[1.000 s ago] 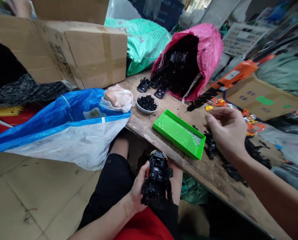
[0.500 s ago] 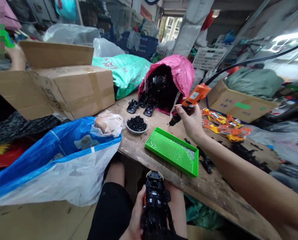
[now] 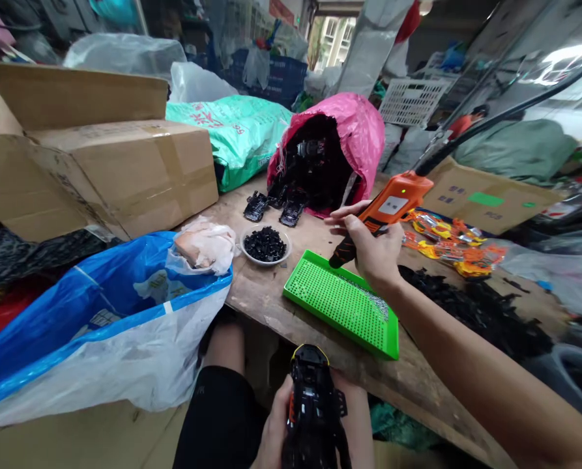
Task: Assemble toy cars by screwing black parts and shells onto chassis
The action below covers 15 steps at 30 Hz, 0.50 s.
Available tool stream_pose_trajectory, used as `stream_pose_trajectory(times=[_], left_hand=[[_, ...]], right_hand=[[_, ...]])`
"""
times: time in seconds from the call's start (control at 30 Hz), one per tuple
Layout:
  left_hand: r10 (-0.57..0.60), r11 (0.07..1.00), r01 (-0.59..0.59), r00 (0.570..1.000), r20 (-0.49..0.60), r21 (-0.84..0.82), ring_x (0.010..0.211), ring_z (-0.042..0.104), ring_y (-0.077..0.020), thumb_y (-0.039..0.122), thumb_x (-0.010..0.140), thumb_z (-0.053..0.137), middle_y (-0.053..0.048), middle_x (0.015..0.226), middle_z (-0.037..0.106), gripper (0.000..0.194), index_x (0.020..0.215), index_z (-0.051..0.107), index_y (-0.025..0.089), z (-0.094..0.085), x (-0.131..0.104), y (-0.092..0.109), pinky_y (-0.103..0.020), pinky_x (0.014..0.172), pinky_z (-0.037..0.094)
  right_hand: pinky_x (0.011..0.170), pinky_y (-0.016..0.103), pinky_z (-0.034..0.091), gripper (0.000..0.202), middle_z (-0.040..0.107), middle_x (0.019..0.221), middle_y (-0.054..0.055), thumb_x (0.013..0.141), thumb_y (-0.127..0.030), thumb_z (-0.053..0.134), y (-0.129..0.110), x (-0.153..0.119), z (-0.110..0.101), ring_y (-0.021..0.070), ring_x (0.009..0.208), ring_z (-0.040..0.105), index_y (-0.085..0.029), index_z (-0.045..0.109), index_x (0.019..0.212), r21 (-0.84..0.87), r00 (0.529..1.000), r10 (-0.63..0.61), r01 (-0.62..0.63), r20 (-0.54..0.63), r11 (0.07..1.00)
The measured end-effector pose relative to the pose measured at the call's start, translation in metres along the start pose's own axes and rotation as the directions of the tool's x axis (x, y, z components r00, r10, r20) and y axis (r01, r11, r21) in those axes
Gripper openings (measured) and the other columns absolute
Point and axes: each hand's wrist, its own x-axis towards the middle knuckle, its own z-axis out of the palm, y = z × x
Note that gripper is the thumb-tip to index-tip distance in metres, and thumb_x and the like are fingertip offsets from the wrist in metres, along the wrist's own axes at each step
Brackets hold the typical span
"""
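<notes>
My left hand (image 3: pixel 274 426) is wrapped round a black toy car body (image 3: pixel 315 404) with a yellow-edged end, held above my lap at the bottom. My right hand (image 3: pixel 376 251) grips an orange and black electric screwdriver (image 3: pixel 391 205), tilted with its dark nose down over the green perforated tray (image 3: pixel 320 303). A cable runs from its top to the upper right. Small silvery screws (image 3: pixel 378 303) lie in the tray's right part. Left of the tray stands a white bowl (image 3: pixel 265 262) of small black parts (image 3: pixel 266 243).
An open pink sack (image 3: pixel 363 137) holds black car parts, and two black car pieces (image 3: pixel 291 212) lie before it. Orange-yellow parts (image 3: pixel 476 257) and a black heap (image 3: pixel 476 312) are at right. A cardboard box (image 3: pixel 139 172) and a blue-white bag (image 3: pixel 163 352) stand left.
My right hand and the screwdriver have shifted slightly right, its nose now lower over the tray, some fingers stretched out. The toy car has moved a little down and right. The view has shifted.
</notes>
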Motion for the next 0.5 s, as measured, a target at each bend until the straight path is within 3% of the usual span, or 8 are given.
stream_pose_trajectory(times=[0.17,0.5], left_hand=[[-0.055,0.997,0.057,0.998,0.03,-0.044,0.114,0.063,-0.0257,0.043,0.095,0.063,-0.01,0.133,0.061,0.042,0.13,0.059,0.019,0.007,0.006,-0.006,-0.049,0.095,0.055],[-0.113,0.985,0.119,0.992,0.054,-0.123,0.11,0.064,-0.0243,0.042,0.095,0.063,-0.009,0.13,0.062,0.04,0.128,0.059,0.019,0.017,0.009,-0.009,-0.047,0.092,0.056]], right_hand=[[0.044,0.023,0.048,0.009,0.053,0.051,-0.009,0.086,-0.026,0.068,0.009,-0.02,0.018,0.0089,0.041,0.051,-0.021,0.063,0.092,0.098,0.99,0.136,-0.133,-0.03,0.986],[0.037,0.021,0.042,0.02,0.047,0.049,-0.011,0.082,-0.032,0.075,0.027,-0.031,0.037,0.0069,0.037,0.046,-0.021,0.058,0.084,0.178,0.969,0.245,-0.235,-0.036,0.956]])
